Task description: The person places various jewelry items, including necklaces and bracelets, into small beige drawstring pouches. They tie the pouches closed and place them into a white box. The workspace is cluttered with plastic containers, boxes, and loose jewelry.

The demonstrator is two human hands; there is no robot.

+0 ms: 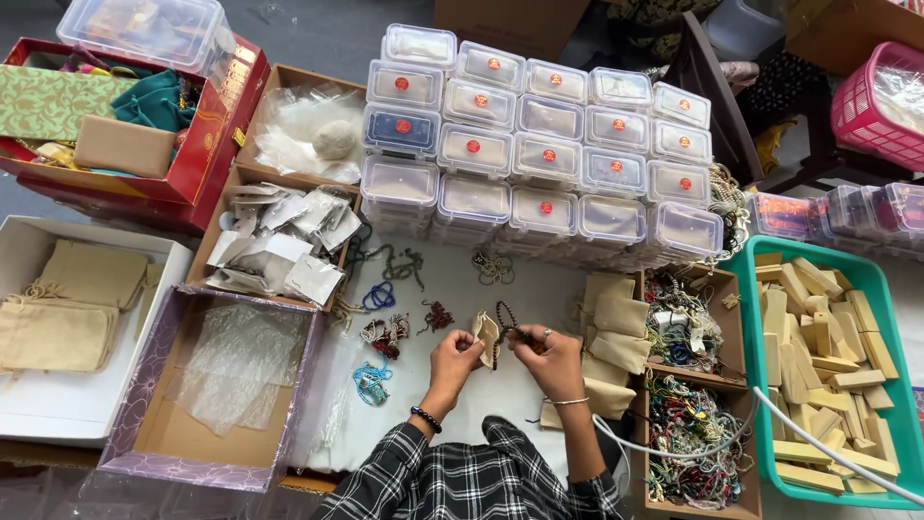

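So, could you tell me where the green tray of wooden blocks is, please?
The green tray sits at the far right in the head view, right of the cardboard boxes of bracelets.

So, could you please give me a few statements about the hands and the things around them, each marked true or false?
1. The left hand holds a small beige cloth pouch. True.
2. The right hand holds a dark bead bracelet. True.
3. The green plastic basket holds coloured bracelets. False: it holds pale wooden blocks.
4. The stacked clear plastic boxes stand beyond the hands. True.
5. The right wrist wears a black bead band. False: a thin silver bangle is there.
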